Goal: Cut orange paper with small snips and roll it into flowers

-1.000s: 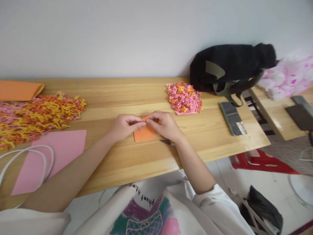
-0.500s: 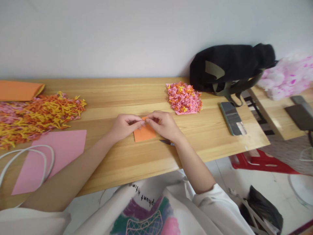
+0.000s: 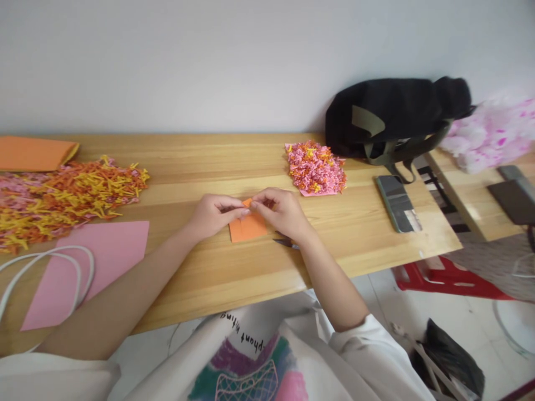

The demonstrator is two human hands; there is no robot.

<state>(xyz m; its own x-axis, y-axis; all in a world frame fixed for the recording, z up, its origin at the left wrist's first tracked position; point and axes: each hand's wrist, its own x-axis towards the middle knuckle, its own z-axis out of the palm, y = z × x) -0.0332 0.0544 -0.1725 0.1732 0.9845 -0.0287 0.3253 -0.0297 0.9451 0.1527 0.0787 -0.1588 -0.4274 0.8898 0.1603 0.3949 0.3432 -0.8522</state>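
Note:
My left hand [image 3: 212,216] and my right hand [image 3: 279,210] meet over a small square of orange paper [image 3: 248,229] on the table. Both hands are closed, thumbs and fingertips pinching at the paper's far edge, where a bit of orange shows between them. The fingers partly hide what they hold. Beside my right wrist lies a dark pointed blade [image 3: 286,243], perhaps of scissors, its rear part hidden under the wrist. Beyond my right hand, a pile of small pink and orange paper bits [image 3: 316,167] rests on a pink sheet.
To the left spreads a heap of yellow, orange and pink paper strips [image 3: 83,192], near folded orange sheets [image 3: 35,153]. A white cable [image 3: 86,267] loops over a pink sheet [image 3: 119,250]. At right are a black bag [image 3: 397,111], a phone [image 3: 397,203] and a red stool [image 3: 447,278].
Both hands stay at the orange paper, with only a slight shift of the fingertips; a little more orange shows between them. The rest has not visibly moved.

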